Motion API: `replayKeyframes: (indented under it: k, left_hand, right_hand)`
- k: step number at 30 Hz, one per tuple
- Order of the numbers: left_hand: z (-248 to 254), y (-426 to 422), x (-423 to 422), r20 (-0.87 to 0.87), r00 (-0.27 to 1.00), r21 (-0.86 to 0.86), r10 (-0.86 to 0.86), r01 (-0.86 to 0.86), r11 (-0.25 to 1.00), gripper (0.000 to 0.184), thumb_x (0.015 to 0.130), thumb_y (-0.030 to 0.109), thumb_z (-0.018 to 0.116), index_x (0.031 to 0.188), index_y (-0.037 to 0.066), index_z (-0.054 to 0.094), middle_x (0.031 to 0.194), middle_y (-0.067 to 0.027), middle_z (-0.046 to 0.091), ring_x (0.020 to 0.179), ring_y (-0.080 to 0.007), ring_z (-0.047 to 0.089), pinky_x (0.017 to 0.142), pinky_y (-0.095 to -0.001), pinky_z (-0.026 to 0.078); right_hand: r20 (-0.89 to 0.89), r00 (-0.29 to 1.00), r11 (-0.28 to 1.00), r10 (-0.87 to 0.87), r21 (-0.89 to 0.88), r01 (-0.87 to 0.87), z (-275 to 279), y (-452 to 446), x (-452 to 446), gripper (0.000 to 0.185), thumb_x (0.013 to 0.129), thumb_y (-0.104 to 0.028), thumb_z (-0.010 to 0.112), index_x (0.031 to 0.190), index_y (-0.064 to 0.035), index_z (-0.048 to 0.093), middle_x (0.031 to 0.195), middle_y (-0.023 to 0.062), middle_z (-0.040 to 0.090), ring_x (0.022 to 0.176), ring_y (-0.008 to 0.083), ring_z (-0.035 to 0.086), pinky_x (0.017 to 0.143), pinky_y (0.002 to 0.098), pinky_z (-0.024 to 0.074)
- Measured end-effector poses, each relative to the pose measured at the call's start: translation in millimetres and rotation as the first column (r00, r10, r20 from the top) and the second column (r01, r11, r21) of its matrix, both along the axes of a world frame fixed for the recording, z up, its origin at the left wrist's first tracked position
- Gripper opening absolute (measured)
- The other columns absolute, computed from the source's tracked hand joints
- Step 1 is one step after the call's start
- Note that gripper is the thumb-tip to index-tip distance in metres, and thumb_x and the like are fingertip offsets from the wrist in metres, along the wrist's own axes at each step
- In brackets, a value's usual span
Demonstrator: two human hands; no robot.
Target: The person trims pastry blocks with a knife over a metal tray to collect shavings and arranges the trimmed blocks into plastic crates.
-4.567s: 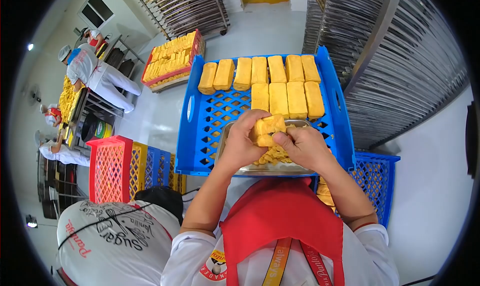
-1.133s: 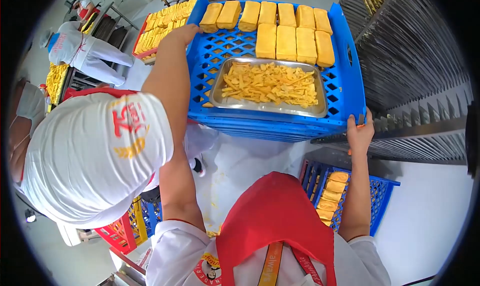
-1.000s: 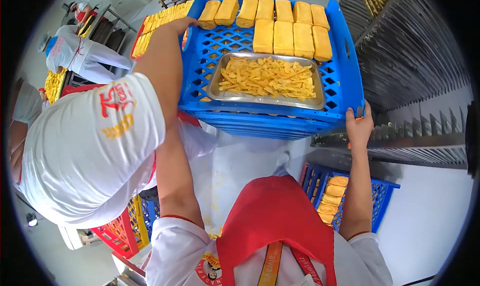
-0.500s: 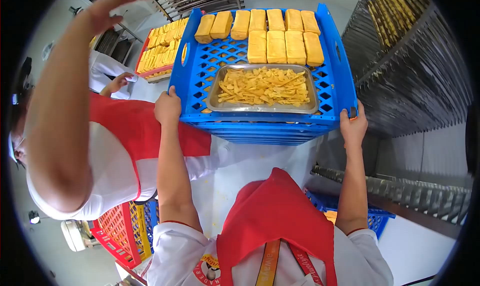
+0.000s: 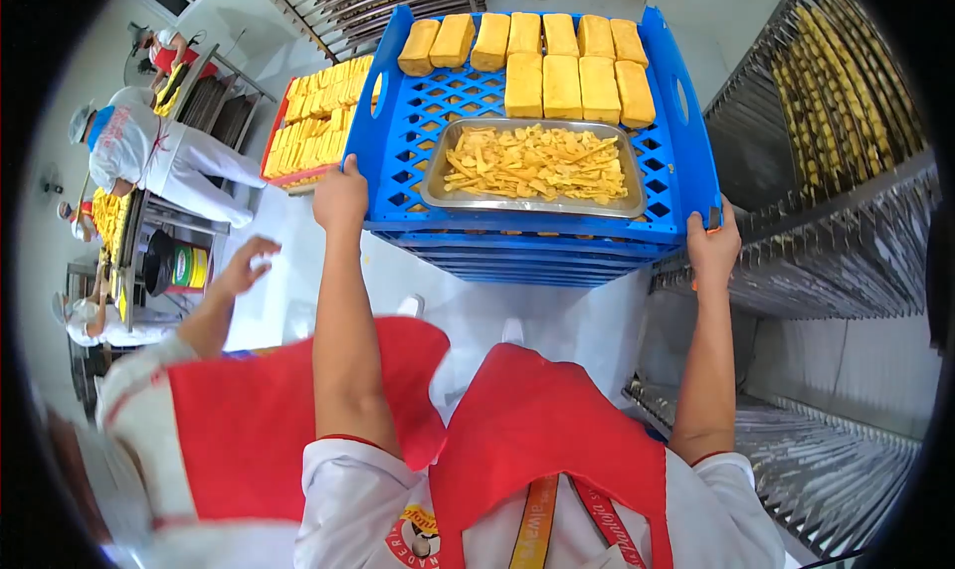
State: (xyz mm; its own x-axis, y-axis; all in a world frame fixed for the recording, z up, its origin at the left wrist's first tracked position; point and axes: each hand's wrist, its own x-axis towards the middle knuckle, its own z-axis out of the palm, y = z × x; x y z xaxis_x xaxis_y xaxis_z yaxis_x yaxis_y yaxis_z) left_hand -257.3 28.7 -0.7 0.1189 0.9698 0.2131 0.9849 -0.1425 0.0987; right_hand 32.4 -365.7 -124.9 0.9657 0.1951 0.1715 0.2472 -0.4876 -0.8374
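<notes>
Atop a blue stack (image 5: 497, 261) before you sits the blue crate (image 5: 690, 176), your left hand (image 5: 340, 197) wrapped around its near left corner and your right hand (image 5: 714, 246) gripping the near right one. Inside, yellow blocks (image 5: 560, 87) fill two rows at the far end: seven behind, four in front toward the right. Closer to you, a metal tray (image 5: 468, 200) lies on the lattice floor, heaped with yellow scraps (image 5: 537, 163). Beyond your left hand, a red crate (image 5: 298, 179) holds rows of yellow pieces (image 5: 320, 121).
</notes>
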Motion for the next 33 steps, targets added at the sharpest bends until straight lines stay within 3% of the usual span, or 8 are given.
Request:
replayKeyframes:
  k: [8,10,28,31,32,33]
  left_hand:
    - [-4,-2,-7,0.031,0.999,0.002,-0.04,0.04,0.999,0.058,0.099,0.052,0.039,0.11,0.002,0.068,0.108,-0.0251,0.068,0.103,-0.0432,0.065,0.088,-0.0513,0.051]
    - [-6,-4,-9,0.052,0.997,0.005,-0.061,0.06,0.998,0.059,0.099,0.052,0.039,0.109,0.002,0.068,0.107,-0.0253,0.068,0.103,-0.0435,0.065,0.088,-0.0517,0.051]
    - [-25,18,-17,0.059,0.982,0.07,-0.181,0.177,0.982,0.064,0.1,0.053,0.034,0.116,0.0,0.064,0.111,-0.0276,0.066,0.108,-0.0428,0.063,0.091,-0.0518,0.05]
    - [-23,30,-16,0.056,0.972,0.031,-0.229,0.227,0.973,0.064,0.1,0.054,0.033,0.12,0.001,0.062,0.116,-0.0273,0.065,0.11,-0.0433,0.062,0.09,-0.0535,0.05]
    - [-28,37,-14,0.057,0.983,-0.002,-0.175,0.176,0.984,0.058,0.1,0.051,0.038,0.124,0.003,0.06,0.122,-0.0274,0.061,0.112,-0.0418,0.061,0.093,-0.0522,0.048]
    - [-26,20,-6,-0.035,0.995,0.144,-0.098,0.102,0.984,0.054,0.099,0.049,0.042,0.126,0.005,0.06,0.125,-0.0275,0.058,0.114,-0.0413,0.059,0.095,-0.0514,0.048]
  right_hand:
    - [0.031,0.999,0.998,-0.019,0.067,0.017,-15,-1,-10,0.049,0.08,-0.015,0.067,0.128,-0.0057,0.06,0.103,0.0181,0.072,0.096,0.0291,0.07,0.086,0.0394,0.0516]
    - [0.042,0.999,0.996,-0.032,0.083,0.028,-17,-2,-13,0.05,0.078,-0.02,0.068,0.126,-0.0082,0.061,0.103,0.0198,0.071,0.096,0.0373,0.069,0.085,0.0432,0.0524]
    - [0.085,0.992,0.991,-0.097,0.099,0.088,-24,-4,-43,0.051,0.077,-0.023,0.067,0.126,-0.0094,0.06,0.099,0.0212,0.071,0.094,0.0415,0.068,0.083,0.047,0.0524]
    - [0.114,0.985,0.985,-0.131,0.131,0.116,-30,-6,-55,0.052,0.077,-0.023,0.066,0.126,-0.0101,0.06,0.097,0.0207,0.071,0.092,0.0413,0.068,0.082,0.0466,0.0529]
    - [0.125,0.985,0.982,-0.116,0.164,0.095,-39,-1,-55,0.052,0.076,-0.023,0.066,0.126,-0.0103,0.06,0.096,0.0205,0.071,0.092,0.0411,0.068,0.082,0.0466,0.053]
    - [0.137,0.983,0.981,-0.122,0.169,0.098,-40,-1,-62,0.052,0.076,-0.023,0.066,0.126,-0.0116,0.059,0.094,0.0197,0.071,0.09,0.0415,0.068,0.08,0.0469,0.0533]
